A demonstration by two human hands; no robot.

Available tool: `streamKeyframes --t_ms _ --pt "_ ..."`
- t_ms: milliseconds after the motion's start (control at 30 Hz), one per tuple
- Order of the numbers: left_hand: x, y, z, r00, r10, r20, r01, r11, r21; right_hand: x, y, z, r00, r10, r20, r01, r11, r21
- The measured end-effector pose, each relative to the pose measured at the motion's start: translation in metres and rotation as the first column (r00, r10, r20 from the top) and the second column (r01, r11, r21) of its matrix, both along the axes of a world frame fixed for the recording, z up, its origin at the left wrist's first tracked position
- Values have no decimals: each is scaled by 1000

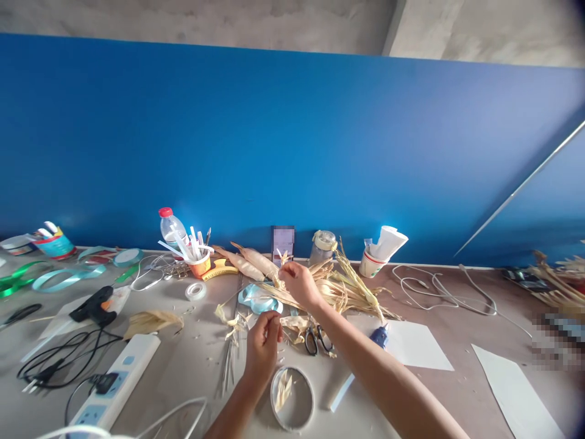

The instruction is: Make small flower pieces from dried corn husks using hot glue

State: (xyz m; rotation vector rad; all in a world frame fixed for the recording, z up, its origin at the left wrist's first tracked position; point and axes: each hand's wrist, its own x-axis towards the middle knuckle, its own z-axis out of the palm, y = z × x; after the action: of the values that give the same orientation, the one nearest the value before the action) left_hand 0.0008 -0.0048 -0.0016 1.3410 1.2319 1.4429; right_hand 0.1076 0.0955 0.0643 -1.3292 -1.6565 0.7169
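My right hand (299,284) reaches forward over the table and pinches a strip of dried corn husk at the edge of a pile of husks (340,289). My left hand (264,340) is closer to me, with its fingers curled and pinched together near a small husk scrap; what it holds is too small to make out. Below the left hand sits a round clear lid (292,399) with husk bits in it. Black-handled scissors (317,340) lie just right of the left hand. A light blue ribbon roll (256,299) lies between the hands.
A black glue gun (94,305), a white power strip (114,384) and black cords lie at the left. A water bottle (170,225), a cup of glue sticks (197,259), a tape roll (196,291), a jar (322,245) and a paper cup (372,262) stand along the blue wall. White sheets (418,344) lie right.
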Motion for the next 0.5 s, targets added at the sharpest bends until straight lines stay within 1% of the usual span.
streamKeyframes --t_ms 100,200,267,300,367,433,500 --pt "1 -3 0 998 7 -59 -7 1000 -3 -6 35 9 996 -91 11 91 995 31" --pt "1 -7 -1 989 -8 -148 13 999 37 -6 68 21 980 -200 3 200 978 53" --pt "1 -9 -3 979 -31 -203 44 997 58 -9 82 28 975 -220 -1 220 973 63" --pt "1 -10 -4 974 -36 -225 54 996 74 -13 86 30 979 -202 0 202 978 62" --pt "1 -11 -6 965 -22 -260 58 989 133 -26 88 26 994 -108 10 108 993 37" --pt "1 -12 -5 959 26 -282 40 974 224 -47 81 15 999 28 26 -27 999 -26" --pt "1 -12 -3 952 92 -293 7 948 319 -70 70 -1 988 149 36 -143 981 -130"
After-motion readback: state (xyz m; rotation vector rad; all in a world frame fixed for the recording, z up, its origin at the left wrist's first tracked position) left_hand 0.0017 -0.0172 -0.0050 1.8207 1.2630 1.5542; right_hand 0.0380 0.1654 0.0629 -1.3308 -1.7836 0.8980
